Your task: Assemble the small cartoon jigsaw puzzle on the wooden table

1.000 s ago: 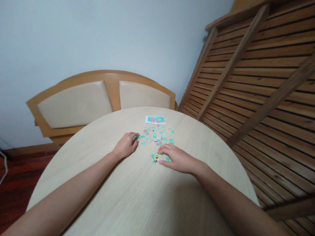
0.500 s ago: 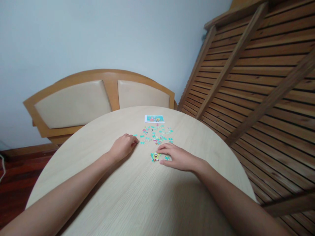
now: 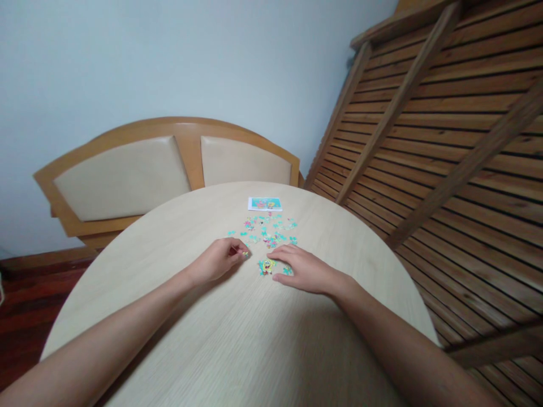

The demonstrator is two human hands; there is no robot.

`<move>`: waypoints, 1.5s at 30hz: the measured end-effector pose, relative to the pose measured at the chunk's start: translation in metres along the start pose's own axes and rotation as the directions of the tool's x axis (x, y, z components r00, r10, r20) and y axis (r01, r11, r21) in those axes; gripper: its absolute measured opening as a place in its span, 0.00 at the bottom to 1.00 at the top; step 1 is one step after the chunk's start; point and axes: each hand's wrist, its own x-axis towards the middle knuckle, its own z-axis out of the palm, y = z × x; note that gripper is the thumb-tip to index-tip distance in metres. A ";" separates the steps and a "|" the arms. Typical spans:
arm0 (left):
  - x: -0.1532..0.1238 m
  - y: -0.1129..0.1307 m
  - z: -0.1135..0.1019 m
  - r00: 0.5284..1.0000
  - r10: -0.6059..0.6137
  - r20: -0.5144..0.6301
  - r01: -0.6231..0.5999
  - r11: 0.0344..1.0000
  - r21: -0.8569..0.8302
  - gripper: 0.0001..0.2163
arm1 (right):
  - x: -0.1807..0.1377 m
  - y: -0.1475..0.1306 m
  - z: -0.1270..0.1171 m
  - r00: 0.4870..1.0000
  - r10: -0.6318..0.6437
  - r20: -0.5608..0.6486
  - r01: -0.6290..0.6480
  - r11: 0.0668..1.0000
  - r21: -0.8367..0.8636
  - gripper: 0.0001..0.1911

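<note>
Between thumb and fingers, my left hand (image 3: 220, 258) pinches a small puzzle piece (image 3: 245, 254) just above the table, left of a joined puzzle section (image 3: 267, 266) with a yellow cartoon face. My right hand (image 3: 302, 268) rests beside that section, thumb and fingers apart, fingertips near its upper right edge. Under the right palm side, a few turquoise pieces (image 3: 287, 271) show partly. Beyond both hands lies a scatter of loose puzzle pieces (image 3: 271, 241), mostly turquoise with some pink.
A picture card (image 3: 265, 204) with two cartoon figures lies behind the loose pieces on the round wooden table (image 3: 203, 339). Past the table's far edge stands a padded wooden headboard (image 3: 182, 164) against the wall. A slatted wooden panel (image 3: 424, 147) leans at the right.
My left hand has moved right, toward the joined section, and a puzzle piece now shows in its pinch. The right hand stays nearly where it was. The view has shifted slightly.
</note>
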 end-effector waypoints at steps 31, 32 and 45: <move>-0.009 0.023 0.025 0.887 0.428 0.170 -0.452 0.881 0.142 0.12 | 0.001 0.005 -0.010 0.955 0.130 -0.265 -0.041 0.948 0.315 0.16; -0.010 0.023 0.026 0.882 0.429 0.196 -0.460 0.873 0.160 0.12 | 0.001 0.007 -0.009 0.950 0.178 -0.256 -0.066 0.917 0.393 0.17; -0.012 0.023 0.027 0.883 0.410 0.228 -0.453 0.872 0.188 0.12 | 0.002 0.030 0.005 0.932 0.352 -0.085 -0.162 0.615 0.772 0.24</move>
